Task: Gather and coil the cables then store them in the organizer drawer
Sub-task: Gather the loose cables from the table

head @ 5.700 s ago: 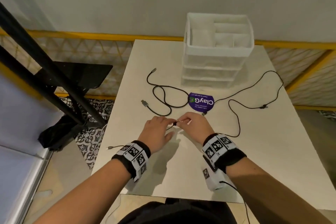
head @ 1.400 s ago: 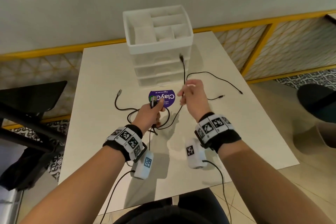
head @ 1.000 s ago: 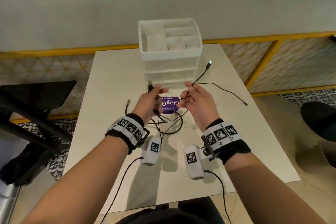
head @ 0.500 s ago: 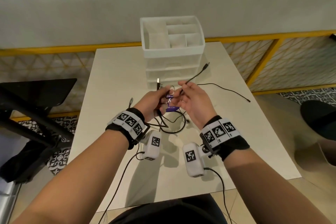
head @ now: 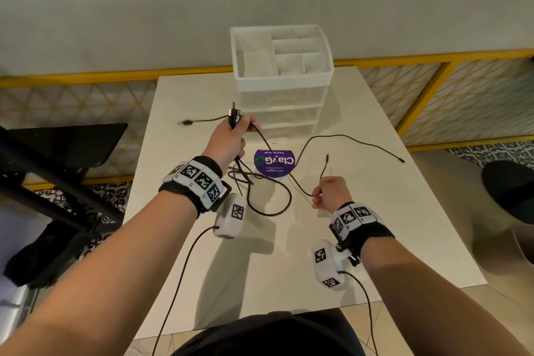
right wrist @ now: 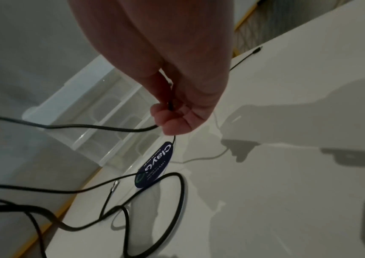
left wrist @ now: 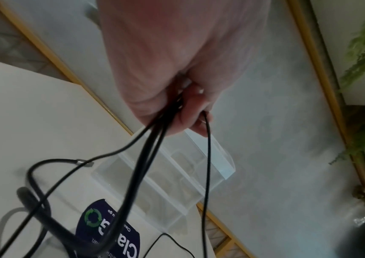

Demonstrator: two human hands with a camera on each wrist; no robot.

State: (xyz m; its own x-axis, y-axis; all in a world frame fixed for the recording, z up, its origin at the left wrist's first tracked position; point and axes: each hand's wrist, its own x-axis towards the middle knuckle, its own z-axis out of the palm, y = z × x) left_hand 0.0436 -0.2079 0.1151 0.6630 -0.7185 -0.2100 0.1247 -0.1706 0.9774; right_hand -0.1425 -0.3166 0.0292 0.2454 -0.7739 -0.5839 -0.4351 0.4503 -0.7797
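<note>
My left hand [head: 231,136] is raised above the table and grips a bundle of black cables [left wrist: 154,139], with plug ends [head: 234,117] sticking up out of the fist. Loops of these cables [head: 268,199] hang down onto the table. My right hand [head: 328,192] is lower and to the right, and pinches a thin black cable [right wrist: 88,126] that runs across to the left hand. Its short free end [head: 325,166] points up. Another thin cable [head: 361,141] lies on the table to the right. The white organizer with drawers [head: 281,87] stands at the back, its drawers closed.
A round purple sticker [head: 274,161] lies on the white table [head: 375,240] in front of the organizer. A black stand [head: 57,165] is off the table's left edge. A yellow-framed railing [head: 433,89] runs behind. Wrist-camera leads [head: 179,283] trail over the near edge.
My hands were close together in front of the organizer and have pulled apart: the left went up and back with the bundle, the right came down towards me, drawing the thin cable out.
</note>
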